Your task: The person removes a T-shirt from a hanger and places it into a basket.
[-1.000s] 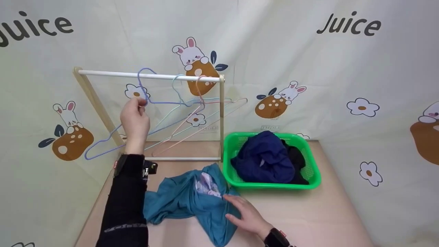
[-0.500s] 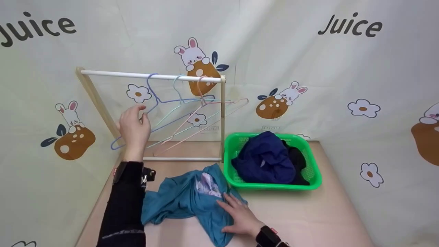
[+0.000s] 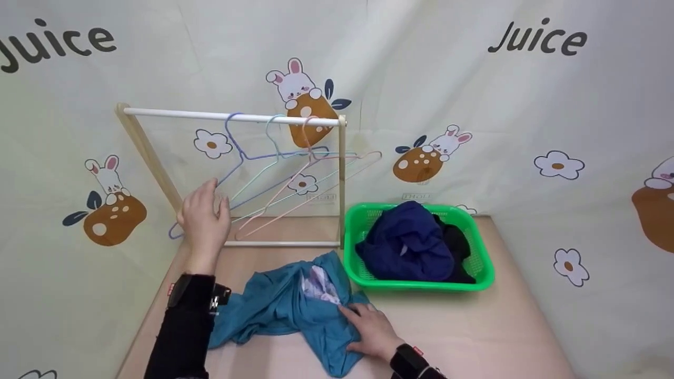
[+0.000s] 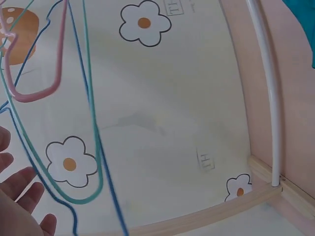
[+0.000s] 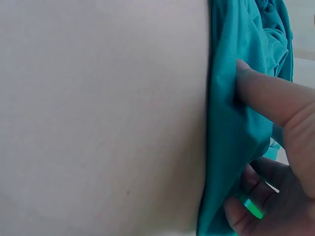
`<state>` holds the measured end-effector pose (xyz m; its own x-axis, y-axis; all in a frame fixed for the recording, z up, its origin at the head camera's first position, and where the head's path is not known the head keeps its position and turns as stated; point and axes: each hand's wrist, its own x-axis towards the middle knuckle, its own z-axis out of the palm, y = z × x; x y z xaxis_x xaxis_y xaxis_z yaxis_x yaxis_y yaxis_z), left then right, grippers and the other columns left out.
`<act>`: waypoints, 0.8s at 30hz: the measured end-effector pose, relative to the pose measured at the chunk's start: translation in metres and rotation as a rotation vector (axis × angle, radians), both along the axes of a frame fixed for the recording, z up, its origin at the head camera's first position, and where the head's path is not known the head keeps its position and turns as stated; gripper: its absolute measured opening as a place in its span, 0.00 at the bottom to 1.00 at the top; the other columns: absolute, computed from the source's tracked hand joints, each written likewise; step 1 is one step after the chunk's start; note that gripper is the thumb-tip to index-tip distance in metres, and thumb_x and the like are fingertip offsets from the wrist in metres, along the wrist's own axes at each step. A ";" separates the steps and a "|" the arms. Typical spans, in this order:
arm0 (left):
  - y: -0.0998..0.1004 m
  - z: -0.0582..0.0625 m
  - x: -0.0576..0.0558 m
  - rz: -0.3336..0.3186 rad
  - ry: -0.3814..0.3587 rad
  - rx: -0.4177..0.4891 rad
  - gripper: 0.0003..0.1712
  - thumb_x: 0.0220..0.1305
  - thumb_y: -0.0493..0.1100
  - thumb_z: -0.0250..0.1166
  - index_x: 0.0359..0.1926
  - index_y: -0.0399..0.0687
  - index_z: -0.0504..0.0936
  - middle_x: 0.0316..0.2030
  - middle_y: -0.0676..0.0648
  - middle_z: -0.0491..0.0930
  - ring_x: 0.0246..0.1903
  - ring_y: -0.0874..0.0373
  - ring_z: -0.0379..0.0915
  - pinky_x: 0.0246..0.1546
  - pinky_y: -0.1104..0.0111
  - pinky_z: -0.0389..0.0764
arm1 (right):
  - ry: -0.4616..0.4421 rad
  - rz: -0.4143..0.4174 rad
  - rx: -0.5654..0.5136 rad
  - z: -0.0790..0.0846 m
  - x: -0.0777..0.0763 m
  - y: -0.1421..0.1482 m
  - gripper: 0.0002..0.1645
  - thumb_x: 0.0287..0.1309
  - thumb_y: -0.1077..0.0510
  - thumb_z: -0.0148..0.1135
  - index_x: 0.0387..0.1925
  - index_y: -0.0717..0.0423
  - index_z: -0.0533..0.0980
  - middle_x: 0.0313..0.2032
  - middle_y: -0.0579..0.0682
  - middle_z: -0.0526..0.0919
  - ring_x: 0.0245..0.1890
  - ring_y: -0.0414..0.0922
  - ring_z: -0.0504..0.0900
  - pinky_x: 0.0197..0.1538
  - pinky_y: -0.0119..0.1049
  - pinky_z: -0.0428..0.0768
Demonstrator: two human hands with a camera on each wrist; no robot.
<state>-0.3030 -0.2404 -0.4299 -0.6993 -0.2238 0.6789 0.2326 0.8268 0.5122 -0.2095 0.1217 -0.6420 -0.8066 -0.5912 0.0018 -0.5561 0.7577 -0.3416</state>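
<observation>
A crumpled teal garment (image 3: 284, 305) lies on the table, with a pale purple patterned patch showing in its folds. My right hand (image 3: 376, 331) holds its right side; in the right wrist view the thumb (image 5: 270, 96) presses into the bunched cloth and the curled fingers (image 5: 258, 184) lie at its lower edge. My left hand (image 3: 205, 221) is in the air beside the blue hanger (image 3: 229, 173), its fingers loosely bent around nothing. That hanger, a mint green hanger (image 3: 258, 181) and a pink hanger (image 3: 287, 189) hang from the rack's white bar (image 3: 179, 113).
A green basket (image 3: 416, 286) stands right of the rack, with a dark blue garment (image 3: 405, 242) and a black one (image 3: 457, 247) in it. The wooden rack post (image 3: 150, 158) rises at the left. A printed curtain (image 3: 500, 121) surrounds the table (image 3: 453, 337).
My left hand has let go of the blue hanger, which now hangs further right, and has dropped lower. My right hand's fingers have drawn in on the teal garment.
</observation>
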 end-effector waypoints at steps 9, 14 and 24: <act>-0.009 -0.021 0.008 -0.015 0.015 -0.032 0.32 0.68 0.43 0.61 0.70 0.38 0.66 0.68 0.34 0.65 0.68 0.37 0.54 0.64 0.39 0.48 | 0.069 -0.056 -0.024 -0.005 -0.002 -0.004 0.35 0.52 0.48 0.75 0.63 0.45 0.75 0.38 0.44 0.74 0.38 0.42 0.74 0.39 0.40 0.75; -0.011 -0.026 0.010 -0.012 0.008 -0.075 0.34 0.69 0.45 0.61 0.71 0.38 0.64 0.70 0.34 0.62 0.71 0.38 0.51 0.69 0.43 0.43 | 0.124 -0.077 -0.044 -0.008 -0.001 -0.008 0.18 0.54 0.54 0.73 0.47 0.45 0.82 0.34 0.43 0.78 0.37 0.44 0.78 0.38 0.41 0.78; -0.016 -0.033 0.026 -0.017 -0.027 -0.095 0.38 0.71 0.54 0.55 0.75 0.43 0.59 0.74 0.36 0.53 0.74 0.39 0.40 0.70 0.43 0.31 | 0.011 -0.158 -0.322 -0.002 -0.005 -0.008 0.06 0.58 0.60 0.67 0.38 0.48 0.79 0.35 0.43 0.80 0.39 0.45 0.81 0.43 0.41 0.78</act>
